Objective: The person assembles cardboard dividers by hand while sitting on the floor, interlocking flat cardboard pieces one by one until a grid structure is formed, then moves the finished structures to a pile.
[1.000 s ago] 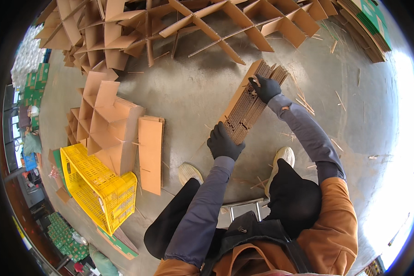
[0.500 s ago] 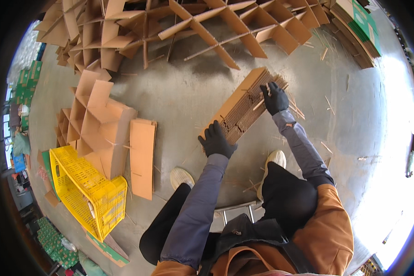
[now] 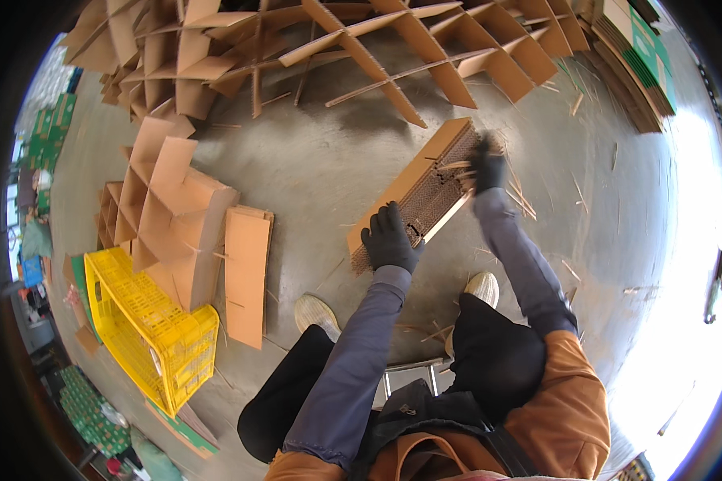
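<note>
A stack of slotted cardboard sheets (image 3: 413,180) stands slantwise on the floor in front of me, its packed edges showing. My left hand (image 3: 391,240), in a black glove, grips across the near end of this stack, fingers over its top. At the far end is my right hand (image 3: 488,167), also black-gloved and smeared by motion. Thin cardboard strips (image 3: 456,165) stick out from its closed fingers over the stack's edges. A pale strip (image 3: 448,216) lies along the stack's right side, near my left hand.
Assembled cardboard dividers (image 3: 377,64) spread across the far side. Another divider (image 3: 164,200) stands at left, by a flat cardboard stack (image 3: 246,276) and a yellow plastic crate (image 3: 188,353). Green-and-brown flattened boxes (image 3: 638,64) lie far right. Loose scraps (image 3: 521,196) litter the floor.
My left hand has shifted slightly right and away from the stack's near corner. The right hand has moved a little right and blurs. A pale strip now shows along the stack's right side.
</note>
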